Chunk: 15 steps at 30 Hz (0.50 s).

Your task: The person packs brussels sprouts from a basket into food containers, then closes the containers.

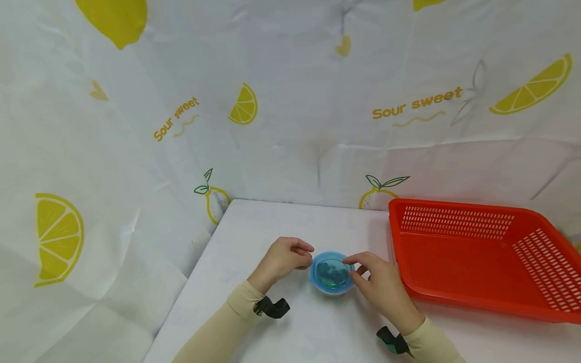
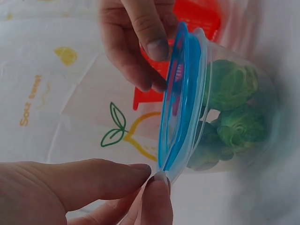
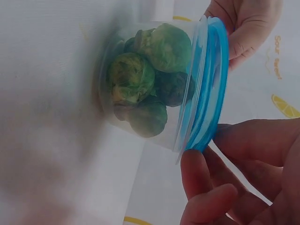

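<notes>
A round clear plastic container [image 2: 267, 89] stands upright on the white table, with several Brussels sprouts [image 3: 150, 65] inside. Its blue lid [image 1: 331, 255] lies over the top, the lid's edge against the container's rim. On the left side, my left hand [image 1: 286, 256] pinches the lid's edge between thumb and fingertip, as the left wrist view shows. From the right, my right hand [image 1: 379, 282] holds the opposite part of the edge, thumb on one side and a finger under the rim in the right wrist view.
Right of the container, a red plastic basket [image 1: 458, 267] with perforated walls sits on the white table [image 1: 272, 222]. Behind and to the left hangs a white sheet [image 1: 295, 111] printed with lemons and lettering. Each wrist wears a small black camera mount [image 1: 274, 307].
</notes>
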Available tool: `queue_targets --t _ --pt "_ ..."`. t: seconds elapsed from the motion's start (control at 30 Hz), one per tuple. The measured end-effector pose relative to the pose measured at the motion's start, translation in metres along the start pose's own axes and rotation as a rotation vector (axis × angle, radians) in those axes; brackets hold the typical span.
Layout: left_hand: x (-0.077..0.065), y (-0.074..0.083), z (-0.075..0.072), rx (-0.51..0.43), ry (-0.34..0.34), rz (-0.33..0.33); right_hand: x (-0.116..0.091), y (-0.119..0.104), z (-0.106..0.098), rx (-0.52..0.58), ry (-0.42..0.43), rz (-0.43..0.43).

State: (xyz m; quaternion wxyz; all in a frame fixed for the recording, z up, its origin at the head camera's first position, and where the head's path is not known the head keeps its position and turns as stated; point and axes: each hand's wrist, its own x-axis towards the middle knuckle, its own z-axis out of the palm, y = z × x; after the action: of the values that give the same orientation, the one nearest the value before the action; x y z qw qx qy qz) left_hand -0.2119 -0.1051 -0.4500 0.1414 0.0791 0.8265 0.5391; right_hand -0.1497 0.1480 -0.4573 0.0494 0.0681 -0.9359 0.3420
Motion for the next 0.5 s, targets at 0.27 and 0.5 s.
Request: queue_targets --t 0.27,0.5 --pt "0.004 -0.003 -0.003 -0.024 -0.039 -0.059 -0.001 0.003 0.001 0.032 0.006 0.010" --pt "0.009 -0.011 -0.007 -0.090 -0.174 -0.114 0.004 0.011 0.007 0.158 -0.083 0.163"
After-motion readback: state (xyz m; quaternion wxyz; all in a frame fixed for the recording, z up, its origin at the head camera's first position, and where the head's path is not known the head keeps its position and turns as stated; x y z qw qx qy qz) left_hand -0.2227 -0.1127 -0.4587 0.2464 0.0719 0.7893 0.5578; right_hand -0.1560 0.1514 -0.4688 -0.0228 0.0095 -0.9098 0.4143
